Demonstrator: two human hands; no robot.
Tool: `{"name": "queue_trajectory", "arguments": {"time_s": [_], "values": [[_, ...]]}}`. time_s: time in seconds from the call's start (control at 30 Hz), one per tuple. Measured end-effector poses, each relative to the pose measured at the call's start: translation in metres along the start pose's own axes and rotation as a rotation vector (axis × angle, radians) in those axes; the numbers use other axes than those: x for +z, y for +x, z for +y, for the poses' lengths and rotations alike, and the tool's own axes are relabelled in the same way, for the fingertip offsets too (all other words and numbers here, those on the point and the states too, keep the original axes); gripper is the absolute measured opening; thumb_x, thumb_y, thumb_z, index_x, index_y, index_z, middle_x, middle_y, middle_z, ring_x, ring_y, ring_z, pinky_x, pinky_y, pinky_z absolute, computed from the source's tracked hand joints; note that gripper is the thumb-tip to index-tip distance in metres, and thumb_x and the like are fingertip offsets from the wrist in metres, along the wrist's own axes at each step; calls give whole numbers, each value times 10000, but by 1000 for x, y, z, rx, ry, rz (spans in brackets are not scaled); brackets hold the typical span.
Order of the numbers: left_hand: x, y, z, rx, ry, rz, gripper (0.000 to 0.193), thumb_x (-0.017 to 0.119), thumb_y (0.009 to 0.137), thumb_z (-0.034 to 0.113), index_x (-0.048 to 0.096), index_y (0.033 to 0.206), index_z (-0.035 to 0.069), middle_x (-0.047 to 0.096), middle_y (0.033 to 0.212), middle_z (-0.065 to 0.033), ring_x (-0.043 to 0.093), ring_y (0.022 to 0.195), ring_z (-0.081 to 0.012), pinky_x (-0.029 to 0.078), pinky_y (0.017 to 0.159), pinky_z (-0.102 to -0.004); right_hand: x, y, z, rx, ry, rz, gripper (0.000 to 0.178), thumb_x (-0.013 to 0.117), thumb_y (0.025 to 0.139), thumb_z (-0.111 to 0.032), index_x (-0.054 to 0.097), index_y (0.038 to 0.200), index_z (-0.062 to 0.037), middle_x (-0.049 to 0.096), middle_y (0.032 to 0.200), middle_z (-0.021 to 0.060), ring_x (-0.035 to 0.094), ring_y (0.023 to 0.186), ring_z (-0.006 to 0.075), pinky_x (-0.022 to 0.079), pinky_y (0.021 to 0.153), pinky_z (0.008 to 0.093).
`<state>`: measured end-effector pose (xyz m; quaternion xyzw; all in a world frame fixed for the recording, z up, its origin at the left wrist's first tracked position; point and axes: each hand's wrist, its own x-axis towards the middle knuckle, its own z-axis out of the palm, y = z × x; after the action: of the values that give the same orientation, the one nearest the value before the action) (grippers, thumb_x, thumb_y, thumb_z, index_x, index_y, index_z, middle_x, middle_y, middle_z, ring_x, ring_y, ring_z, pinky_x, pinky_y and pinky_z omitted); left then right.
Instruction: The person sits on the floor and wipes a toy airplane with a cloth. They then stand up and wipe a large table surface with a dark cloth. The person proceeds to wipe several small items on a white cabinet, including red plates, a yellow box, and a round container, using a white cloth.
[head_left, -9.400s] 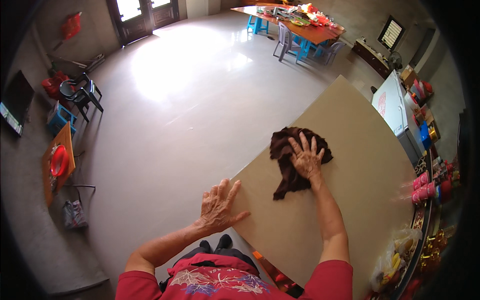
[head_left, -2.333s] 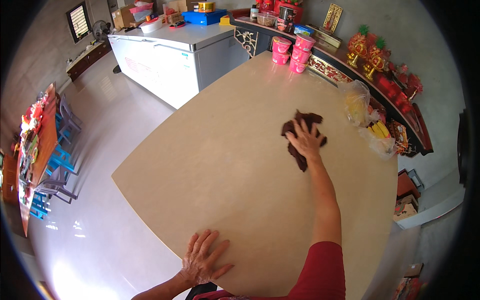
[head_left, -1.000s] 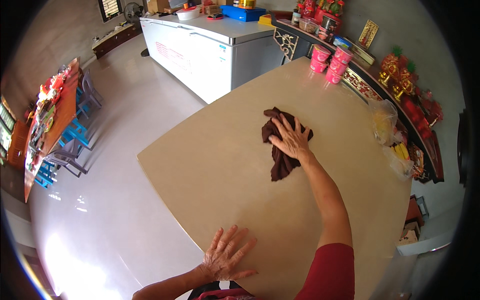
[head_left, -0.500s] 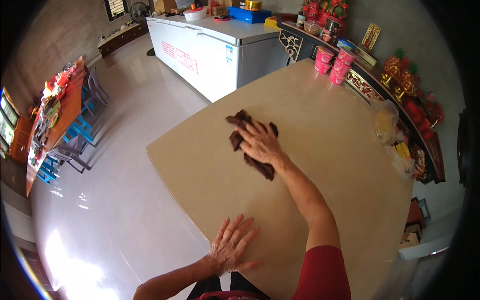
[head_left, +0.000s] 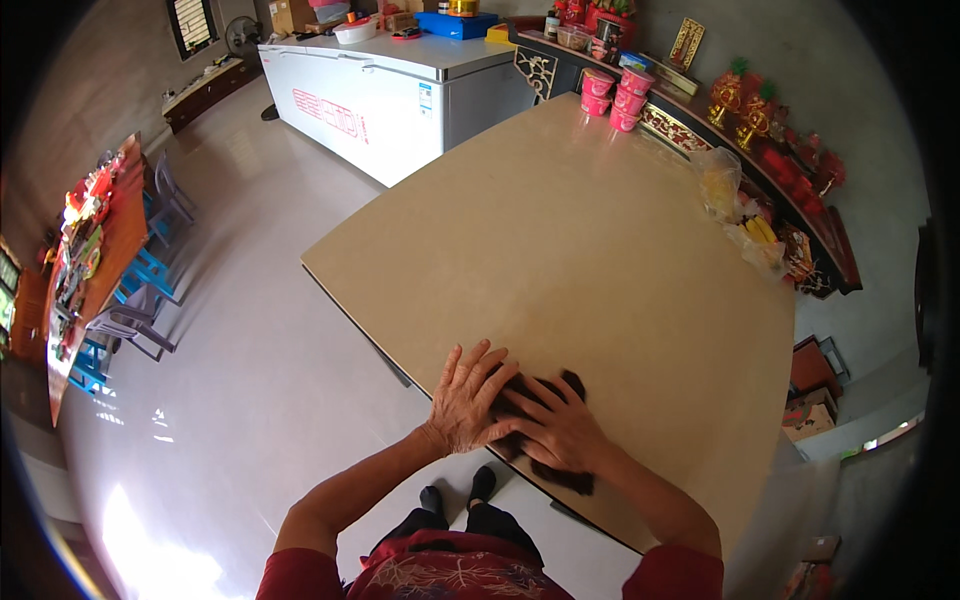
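Observation:
A crumpled dark brown cloth (head_left: 568,479) lies on the beige tabletop (head_left: 560,230), close to its near edge. My right hand (head_left: 562,428) grips it from above, its fingers pressed over the folds and partly covering them. Just to the left, my left hand (head_left: 466,402) rests at the table's edge with its fingers spread and holds nothing. Its fingertips and thumb come up against the cloth and the right hand's fingers; whether they touch the cloth, I cannot tell.
Stacked pink tubs (head_left: 628,100) stand at the table's far side, beside a dark carved sideboard (head_left: 790,190). Plastic bags (head_left: 758,245) with yellow fruit sit along the right. A white chest freezer (head_left: 350,110) is beyond, and a long wooden table (head_left: 112,235) with chairs stands left.
My right hand has drawn the cloth from the middle of the table back to the near edge. The left hand is now right beside it, and the view has shifted.

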<state>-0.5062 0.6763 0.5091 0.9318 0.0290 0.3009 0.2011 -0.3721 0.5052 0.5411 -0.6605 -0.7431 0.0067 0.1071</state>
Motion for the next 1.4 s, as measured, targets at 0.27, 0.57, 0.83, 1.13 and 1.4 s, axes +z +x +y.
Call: {"name": "queue_trajectory", "arguments": {"time_s": [0.27, 0.57, 0.83, 1.13, 1.4], "values": [[-16, 7, -44, -151, 133, 84, 614, 476, 899, 554, 470, 1291, 82, 457, 1331, -120, 345, 1322, -343, 172, 1100, -567, -14, -98, -39, 257, -57, -60, 506, 626, 782, -337, 560, 1281, -281, 401, 1437, 85, 330, 1311, 369, 235, 1000, 605], [-15, 12, -51, -253, 147, 71, 641, 606, 838, 497, 460, 1304, 83, 423, 1360, -142, 295, 1349, -353, 170, 1107, -556, 2, 42, 51, 97, -143, 11, 534, 629, 798, -378, 516, 1318, -323, 350, 1470, 65, 311, 1327, 343, 246, 1002, 590], [-17, 11, -57, -271, 114, 36, 700, 546, 837, 596, 458, 1322, 99, 399, 1396, -149, 273, 1365, -372, 198, 1095, -571, 31, 179, 132, 33, -180, 62, 568, 573, 838, -407, 416, 1382, -358, 307, 1502, 36, 264, 1367, 334, 213, 1023, 619], [-22, 12, -56, -302, 58, 3, 772, 608, 804, 577, 404, 1383, 109, 346, 1441, -159, 246, 1382, -368, 225, 1109, -537, 48, 323, 182, 329, -146, -25, 538, 414, 917, -520, 312, 1427, -381, 239, 1539, 23, 196, 1392, 394, 177, 1039, 698], [-17, 12, -59, -298, 35, 49, 834, 563, 795, 649, 370, 1393, 100, 302, 1456, -184, 237, 1370, -397, 258, 1082, -575, 85, 380, 123, -46, -180, 77, 563, 458, 902, -441, 318, 1442, -370, 293, 1521, 31, 254, 1361, 405, 180, 1026, 664]]}}
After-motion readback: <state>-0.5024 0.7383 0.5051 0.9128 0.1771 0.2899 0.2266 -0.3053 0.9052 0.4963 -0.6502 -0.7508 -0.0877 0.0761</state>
